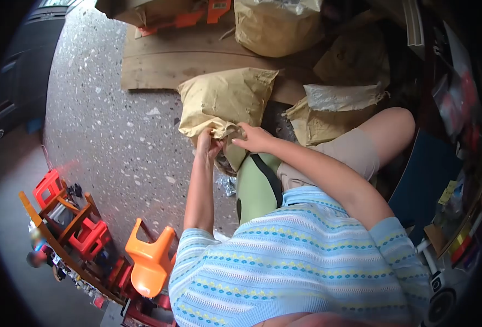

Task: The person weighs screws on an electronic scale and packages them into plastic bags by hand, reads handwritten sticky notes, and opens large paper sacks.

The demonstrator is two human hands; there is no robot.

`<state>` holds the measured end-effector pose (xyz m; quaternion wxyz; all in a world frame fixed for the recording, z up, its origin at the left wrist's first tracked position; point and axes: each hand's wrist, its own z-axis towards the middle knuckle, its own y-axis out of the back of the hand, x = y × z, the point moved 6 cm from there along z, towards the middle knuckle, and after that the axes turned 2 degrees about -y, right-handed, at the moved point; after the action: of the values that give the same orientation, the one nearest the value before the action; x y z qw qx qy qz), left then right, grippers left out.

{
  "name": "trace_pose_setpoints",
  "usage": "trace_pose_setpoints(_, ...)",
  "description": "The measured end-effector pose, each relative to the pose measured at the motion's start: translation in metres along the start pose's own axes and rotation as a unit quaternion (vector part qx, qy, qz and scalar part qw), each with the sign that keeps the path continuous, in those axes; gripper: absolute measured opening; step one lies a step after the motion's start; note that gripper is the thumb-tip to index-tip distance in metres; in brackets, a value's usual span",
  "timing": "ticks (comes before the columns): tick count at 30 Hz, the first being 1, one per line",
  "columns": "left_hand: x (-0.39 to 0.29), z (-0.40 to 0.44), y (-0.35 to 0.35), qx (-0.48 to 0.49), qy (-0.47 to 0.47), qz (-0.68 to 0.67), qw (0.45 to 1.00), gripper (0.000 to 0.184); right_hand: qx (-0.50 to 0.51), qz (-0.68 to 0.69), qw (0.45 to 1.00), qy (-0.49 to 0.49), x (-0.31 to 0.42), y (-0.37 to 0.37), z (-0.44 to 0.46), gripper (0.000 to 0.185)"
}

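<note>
A tan paper sack [227,101], full and creased, lies in front of me on the speckled floor. Its crumpled near edge faces my body. My left hand [208,143] is closed on that edge, the fingertips partly hidden by folded paper. From the right, my right hand [256,138] reaches to the same edge, thumb and forefinger apart against a loose flap of the sack. Whether this hand pinches any paper is hard to see. Just below the hands are a green stool or seat [257,185] with a black band and a bit of clear plastic [227,184].
Another tan sack [328,117] with a white plastic top stands at my right knee. A larger sack [276,27] sits on a wooden board [181,60] ahead. An orange plastic chair [148,261] and red stools [91,237] are at lower left.
</note>
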<state>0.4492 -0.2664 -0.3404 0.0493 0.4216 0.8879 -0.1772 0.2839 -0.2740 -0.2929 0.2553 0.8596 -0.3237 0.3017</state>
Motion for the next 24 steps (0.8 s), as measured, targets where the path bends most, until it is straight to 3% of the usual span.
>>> trace_pose_setpoints(3, 0.002, -0.005, 0.003, 0.056, 0.004, 0.040, 0.998, 0.025, 0.002, 0.019, 0.998, 0.053, -0.003, 0.003, 0.006, 0.063)
trace_pose_setpoints(4, -0.002, -0.010, 0.000, 0.133, 0.017, 0.088, 0.987, 0.028, 0.001, 0.030, 0.997, 0.074, -0.003, 0.003, 0.006, 0.063)
trace_pose_setpoints(6, 0.003, -0.027, -0.009, 0.011, -0.006, 0.048, 0.999, 0.029, -0.047, 0.003, 0.996, 0.081, -0.005, 0.008, 0.002, 0.062)
trace_pose_setpoints(9, 0.008, -0.038, -0.014, -0.026, -0.008, 0.028, 0.999, 0.028, -0.007, -0.010, 0.990, 0.140, 0.013, 0.005, -0.015, 0.058)
trace_pose_setpoints(10, 0.016, -0.007, 0.024, 0.136, 0.027, 0.032, 0.990, 0.031, 0.017, -0.024, 0.987, 0.157, 0.022, 0.004, -0.020, 0.058)
trace_pose_setpoints(12, 0.018, -0.010, 0.025, 0.267, 0.031, -0.014, 0.963, 0.034, -0.023, -0.143, 0.978, 0.148, 0.032, 0.006, -0.022, 0.041)
trace_pose_setpoints(14, 0.015, -0.035, -0.004, 0.079, 0.001, 0.045, 0.996, 0.037, -0.050, -0.203, 0.964, 0.166, 0.039, 0.007, -0.013, 0.031)
trace_pose_setpoints(15, 0.014, -0.051, -0.009, -0.016, -0.015, 0.074, 0.997, 0.039, -0.080, -0.220, 0.951, 0.200, 0.047, 0.007, -0.013, 0.015)
trace_pose_setpoints(18, 0.014, -0.073, 0.019, 0.131, 0.100, 0.172, 0.971, 0.046, -0.100, -0.197, 0.949, 0.225, 0.042, 0.005, -0.012, 0.012)
trace_pose_setpoints(19, 0.017, -0.070, 0.057, 0.174, 0.077, 0.165, 0.968, 0.047, -0.096, -0.191, 0.951, 0.221, 0.038, 0.007, -0.012, 0.011)
trace_pose_setpoints(21, 0.030, -0.036, 0.157, 0.214, 0.067, -0.063, 0.973, 0.033, -0.089, -0.179, 0.956, 0.217, 0.032, 0.010, -0.012, 0.010)
trace_pose_setpoints(22, 0.047, -0.024, 0.196, 0.080, 0.037, 0.079, 0.993, 0.033, -0.094, -0.176, 0.954, 0.223, 0.032, 0.011, -0.012, 0.010)
trace_pose_setpoints(23, 0.052, -0.026, 0.224, -0.056, 0.005, 0.218, 0.974, 0.037, -0.099, -0.173, 0.953, 0.228, 0.034, 0.011, -0.015, 0.010)
trace_pose_setpoints(24, 0.069, -0.040, 0.214, -0.134, 0.073, 0.372, 0.915, 0.052, -0.106, -0.169, 0.952, 0.232, 0.036, 0.010, -0.017, 0.010)
